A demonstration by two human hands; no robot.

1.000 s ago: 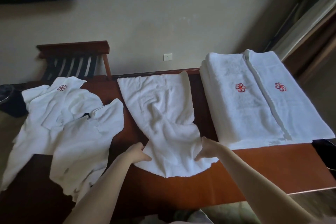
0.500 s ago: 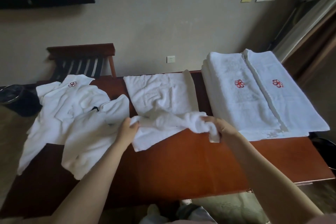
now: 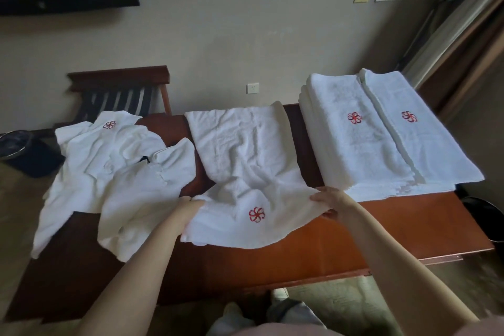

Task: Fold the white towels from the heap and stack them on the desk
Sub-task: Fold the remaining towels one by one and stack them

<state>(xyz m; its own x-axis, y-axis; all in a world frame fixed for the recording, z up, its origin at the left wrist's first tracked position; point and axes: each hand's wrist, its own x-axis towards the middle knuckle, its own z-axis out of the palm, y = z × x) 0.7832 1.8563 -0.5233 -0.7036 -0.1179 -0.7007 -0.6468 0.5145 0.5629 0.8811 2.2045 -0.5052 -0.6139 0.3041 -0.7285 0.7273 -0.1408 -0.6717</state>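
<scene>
Towel runs lengthwise away from body, far end flat on desk; left hand and right hand pinch its near sides.

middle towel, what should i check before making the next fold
1. Grip on the near end: ok. The left hand and right hand each hold one side of the middle towel.
2. Lying flat: not ok. It is wrinkled through the middle and its far right corner curls up.
3. Clear of the heap: cannot tell. The two nearly meet beside the left hand.
4. The emblem facing up: ok.
5. Room on the folded stack: ok. It sits on the desk to the right with nothing on top.
</scene>
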